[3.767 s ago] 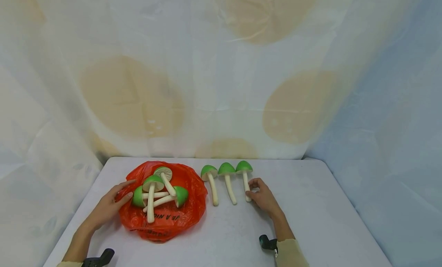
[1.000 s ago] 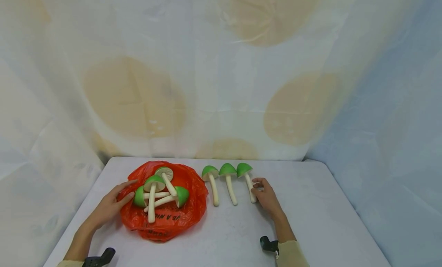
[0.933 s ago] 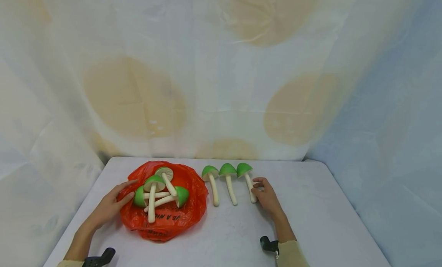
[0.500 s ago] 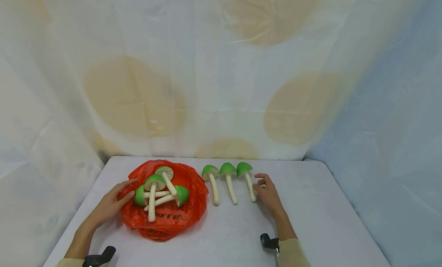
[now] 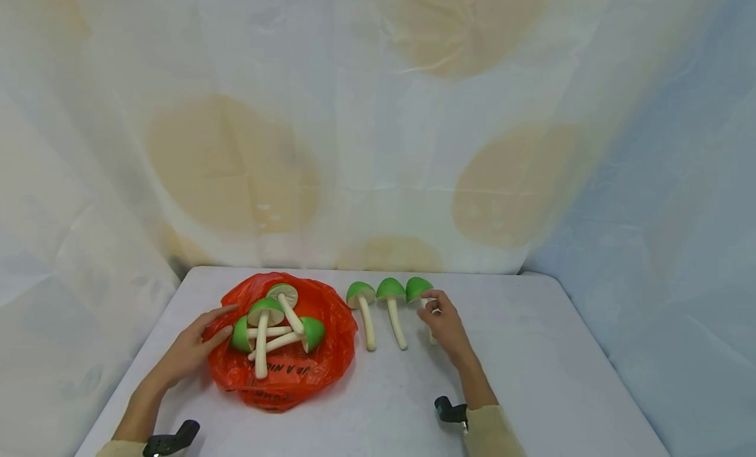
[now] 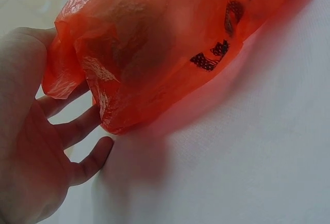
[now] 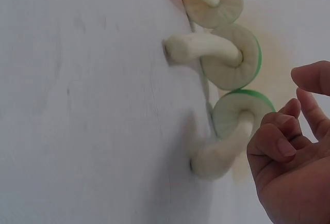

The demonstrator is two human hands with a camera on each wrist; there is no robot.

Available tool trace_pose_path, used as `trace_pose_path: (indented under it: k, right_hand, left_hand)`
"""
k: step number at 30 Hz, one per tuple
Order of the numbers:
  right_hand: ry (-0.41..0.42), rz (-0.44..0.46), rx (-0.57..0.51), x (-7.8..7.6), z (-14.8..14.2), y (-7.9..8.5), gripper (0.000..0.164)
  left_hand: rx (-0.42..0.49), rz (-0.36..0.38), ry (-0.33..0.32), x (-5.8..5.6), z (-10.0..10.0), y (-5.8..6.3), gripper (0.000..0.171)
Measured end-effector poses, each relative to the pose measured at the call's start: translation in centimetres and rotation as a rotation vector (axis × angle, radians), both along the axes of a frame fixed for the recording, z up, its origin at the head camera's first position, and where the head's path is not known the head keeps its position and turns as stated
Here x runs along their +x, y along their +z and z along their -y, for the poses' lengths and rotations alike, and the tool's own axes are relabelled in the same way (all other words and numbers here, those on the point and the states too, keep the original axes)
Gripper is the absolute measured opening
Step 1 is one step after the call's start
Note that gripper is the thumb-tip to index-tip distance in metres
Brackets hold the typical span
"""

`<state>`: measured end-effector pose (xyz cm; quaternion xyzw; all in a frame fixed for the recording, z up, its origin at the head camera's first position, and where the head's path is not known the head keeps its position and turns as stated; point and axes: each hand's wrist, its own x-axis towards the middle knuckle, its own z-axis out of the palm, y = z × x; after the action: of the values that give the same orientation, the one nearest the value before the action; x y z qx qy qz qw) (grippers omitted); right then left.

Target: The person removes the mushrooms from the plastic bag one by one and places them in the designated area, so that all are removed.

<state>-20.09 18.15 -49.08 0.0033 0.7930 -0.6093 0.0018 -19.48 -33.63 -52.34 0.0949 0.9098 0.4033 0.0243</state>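
The bag (image 5: 336, 355) is glossy red, orange-red where light passes through, with black lettering (image 5: 288, 369). The four mushrooms (image 5: 266, 310) set against the bag have green caps, pale cream undersides and ivory stems; the three mushrooms (image 5: 390, 288) to the right of the bag show the same colours. White covers the worktop (image 5: 561, 378) around the bag. Beyond the bag, the curtain (image 5: 378, 122) is off-white with large tan round spots, shading bluish to the bag's far right.
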Motion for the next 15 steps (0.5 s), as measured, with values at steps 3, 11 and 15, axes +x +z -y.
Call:
trace_pose_path:
  k: [3, 11, 15]
  right_hand:
    - [0.010, -0.006, -0.003, 0.1, 0.8, -0.1, 0.034]
    - [0.049, -0.061, -0.061, -1.0, 2.6, -2.2, 0.038]
    - [0.083, -0.087, -0.045, -1.1, 3.7, -1.7, 0.038]
  left_hand:
    - [0.000, 0.001, -0.001, 0.1, 0.1, 0.0, 0.056]
    - [-0.006, -0.003, -0.005, 0.0, 0.1, 0.0, 0.056]
    - [-0.009, 0.004, 0.002, 0.0, -0.1, 0.1, 0.057]
